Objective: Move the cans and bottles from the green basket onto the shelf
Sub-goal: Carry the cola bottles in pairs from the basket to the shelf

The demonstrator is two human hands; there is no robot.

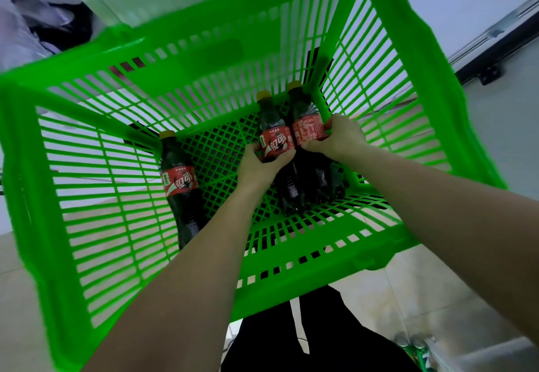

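A green slatted basket point(122, 255) fills the view, seen from above. Three dark cola bottles with red labels and yellow caps lie on its floor. My left hand point(259, 164) grips the middle bottle point(269, 120) around its label. Beside it, my right hand point(338, 138) grips the right bottle point(303, 109) at its label, close to the basket's right wall. The left bottle point(179, 179) lies apart by the left wall, its lower end hidden behind my left forearm.
Pale tiled floor shows through the slats and around the basket. Green cans point(414, 348) stand at the bottom right. A dark rail point(495, 47) runs along the upper right. Dark trousers point(306, 342) are below the basket.
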